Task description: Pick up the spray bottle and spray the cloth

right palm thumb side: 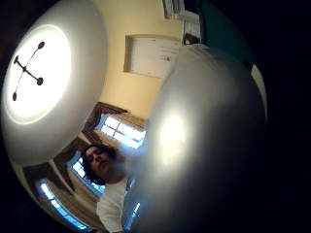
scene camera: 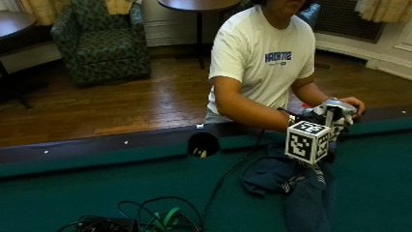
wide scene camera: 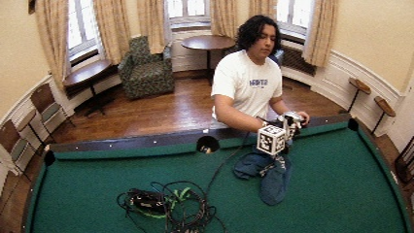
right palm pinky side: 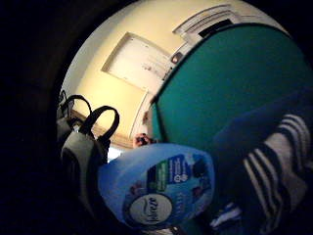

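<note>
Wood floor [scene camera: 128,101], patterned armchair [scene camera: 103,41], round table [wide scene camera: 208,42], curtained windows [wide scene camera: 187,9], cream walls [wide scene camera: 382,34].

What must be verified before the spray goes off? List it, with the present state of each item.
1. Spray bottle off the table: ok. It is up at the gloved right hand, above the table's green felt.
2. Right hand's grasp on the bottle: cannot tell. The marker cube hides the fingers.
3. Bare hand supporting: ok, it rests on the bottle's grey head.
4. Dark blue cloth in place: ok, it lies bunched on the felt just below the hands.
5. Nozzle aimed at the cloth: cannot tell.
6. Cloth flat for even wetting: not ok, it is crumpled.
</note>
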The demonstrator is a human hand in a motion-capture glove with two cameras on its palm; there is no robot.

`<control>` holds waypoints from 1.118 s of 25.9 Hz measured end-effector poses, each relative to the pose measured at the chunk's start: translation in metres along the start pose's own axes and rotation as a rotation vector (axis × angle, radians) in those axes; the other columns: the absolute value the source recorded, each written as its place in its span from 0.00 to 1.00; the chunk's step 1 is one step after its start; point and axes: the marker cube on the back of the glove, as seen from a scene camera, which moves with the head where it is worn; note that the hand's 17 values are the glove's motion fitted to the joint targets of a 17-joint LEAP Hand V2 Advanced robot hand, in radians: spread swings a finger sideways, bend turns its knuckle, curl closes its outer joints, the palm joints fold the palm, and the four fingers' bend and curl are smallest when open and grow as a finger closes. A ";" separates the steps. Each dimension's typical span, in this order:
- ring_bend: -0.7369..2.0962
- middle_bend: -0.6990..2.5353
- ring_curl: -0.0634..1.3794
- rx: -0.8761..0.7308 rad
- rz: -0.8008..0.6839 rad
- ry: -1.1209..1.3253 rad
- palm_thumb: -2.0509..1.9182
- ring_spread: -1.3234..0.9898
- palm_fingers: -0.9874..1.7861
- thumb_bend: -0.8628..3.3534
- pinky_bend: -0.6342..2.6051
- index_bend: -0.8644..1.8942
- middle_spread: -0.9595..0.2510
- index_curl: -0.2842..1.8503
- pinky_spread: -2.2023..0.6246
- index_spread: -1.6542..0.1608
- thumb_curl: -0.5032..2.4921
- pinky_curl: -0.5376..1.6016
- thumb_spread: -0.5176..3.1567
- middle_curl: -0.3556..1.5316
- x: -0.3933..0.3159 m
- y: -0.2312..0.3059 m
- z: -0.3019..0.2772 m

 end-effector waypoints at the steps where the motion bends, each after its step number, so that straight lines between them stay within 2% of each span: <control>1: 0.53 0.43 0.38 -0.024 0.002 -0.001 0.75 0.49 0.86 0.20 0.34 0.46 0.62 0.42 0.67 0.76 0.45 0.46 0.21 0.48 0.007 0.000 0.008; 5: 0.53 0.43 0.38 -0.073 -0.029 0.017 0.75 0.49 0.86 0.20 0.34 0.46 0.63 0.42 0.67 0.76 0.45 0.46 0.21 0.48 0.020 -0.001 0.030; 12: 0.53 0.42 0.38 -0.045 -0.050 0.026 0.75 0.49 0.86 0.20 0.34 0.46 0.62 0.42 0.67 0.76 0.45 0.46 0.21 0.48 0.029 -0.026 0.041; 22: 0.53 0.42 0.38 0.031 -0.051 0.012 0.75 0.48 0.86 0.20 0.34 0.46 0.62 0.42 0.67 0.76 0.45 0.46 0.20 0.48 0.046 -0.075 0.039; 29: 0.53 0.43 0.38 0.013 -0.023 -0.018 0.75 0.48 0.86 0.20 0.34 0.46 0.62 0.42 0.67 0.76 0.45 0.46 0.20 0.48 0.051 -0.079 0.032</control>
